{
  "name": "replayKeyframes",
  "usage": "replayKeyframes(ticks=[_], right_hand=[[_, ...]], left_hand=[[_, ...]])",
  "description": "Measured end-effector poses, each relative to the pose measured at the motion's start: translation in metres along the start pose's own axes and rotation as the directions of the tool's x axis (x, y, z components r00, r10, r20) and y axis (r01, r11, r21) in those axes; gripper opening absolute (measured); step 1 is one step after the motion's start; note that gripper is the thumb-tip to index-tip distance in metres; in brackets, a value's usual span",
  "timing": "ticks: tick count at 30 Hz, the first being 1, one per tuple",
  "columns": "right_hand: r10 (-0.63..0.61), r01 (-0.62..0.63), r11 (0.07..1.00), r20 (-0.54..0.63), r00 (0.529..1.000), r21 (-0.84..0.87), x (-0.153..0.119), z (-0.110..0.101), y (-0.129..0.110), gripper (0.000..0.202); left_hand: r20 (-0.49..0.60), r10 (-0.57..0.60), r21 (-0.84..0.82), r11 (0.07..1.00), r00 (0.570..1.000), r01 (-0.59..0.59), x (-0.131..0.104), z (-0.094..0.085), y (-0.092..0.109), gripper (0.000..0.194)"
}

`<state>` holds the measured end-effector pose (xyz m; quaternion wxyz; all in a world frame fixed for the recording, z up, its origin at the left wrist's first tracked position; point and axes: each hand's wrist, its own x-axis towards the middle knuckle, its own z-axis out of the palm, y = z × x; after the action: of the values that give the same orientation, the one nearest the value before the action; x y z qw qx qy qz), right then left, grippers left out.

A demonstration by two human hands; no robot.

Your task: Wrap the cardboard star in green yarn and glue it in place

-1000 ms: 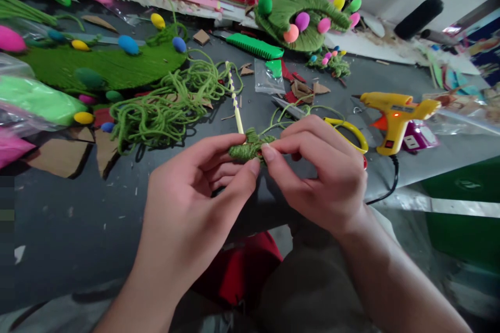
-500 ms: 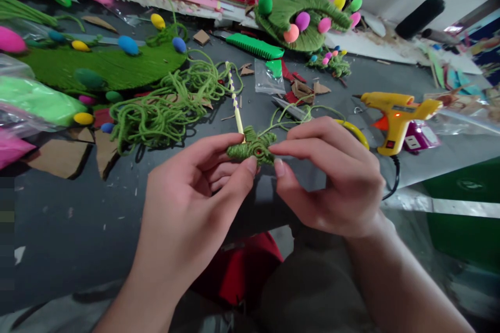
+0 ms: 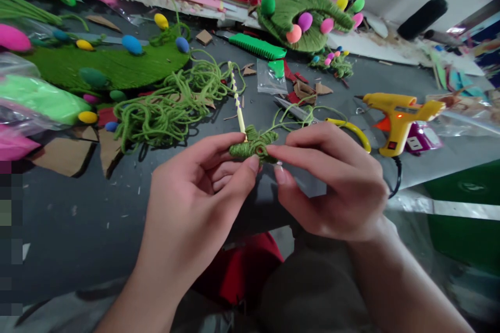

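A small star-like piece wrapped in green yarn (image 3: 250, 149), with a ring-shaped centre, is pinched in my left hand (image 3: 195, 192) between thumb and fingers. My right hand (image 3: 332, 182) is beside it on the right. Its index fingertip touches the yarn near the ring, while the thumb stands apart below with a small whitish spot at its tip. A pale patterned stick (image 3: 236, 96) lies just behind the piece. A loose green strand (image 3: 289, 117) trails from the piece across a pair of scissors (image 3: 295, 109), partly covered by my right hand.
A tangled heap of green yarn (image 3: 164, 106) lies left. At right a yellow glue gun (image 3: 402, 114) shows a lit red light. A green cutter (image 3: 258, 46), cardboard scraps (image 3: 64, 156), a yarn-wrapped form with coloured balls (image 3: 289, 13) and a green crescent (image 3: 128, 67) lie around.
My right index finger has shifted left onto the piece near its ring, and the thumb has parted from it. A reddish-orange spot seen in the ring earlier is less visible.
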<state>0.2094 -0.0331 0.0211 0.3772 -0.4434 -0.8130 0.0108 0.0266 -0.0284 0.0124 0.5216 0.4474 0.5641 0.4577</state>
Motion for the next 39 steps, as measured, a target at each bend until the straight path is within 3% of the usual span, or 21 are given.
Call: replayKeyframes(ticks=[9, 22, 39], right_hand=[[-0.013, 0.012, 0.999, -0.024, 1.000, -0.035, 0.0017, 0.0003, 0.0016, 0.020], [-0.063, 0.064, 0.998, 0.050, 0.997, -0.017, -0.0007, -0.0001, 0.0027, 0.027], [-0.056, 0.056, 0.998, 0.004, 0.998, 0.007, 0.0000, -0.0029, 0.0040, 0.024]], left_hand=[[-0.018, 0.001, 0.023, 1.000, 1.000, -0.001, -0.0011, -0.0005, -0.0003, 0.035], [-0.005, -0.010, -0.008, 1.000, 1.000, 0.010, 0.0008, 0.0003, -0.0017, 0.035], [0.004, -0.029, -0.004, 1.000, 1.000, 0.029, -0.0012, -0.0009, -0.0011, 0.036]])
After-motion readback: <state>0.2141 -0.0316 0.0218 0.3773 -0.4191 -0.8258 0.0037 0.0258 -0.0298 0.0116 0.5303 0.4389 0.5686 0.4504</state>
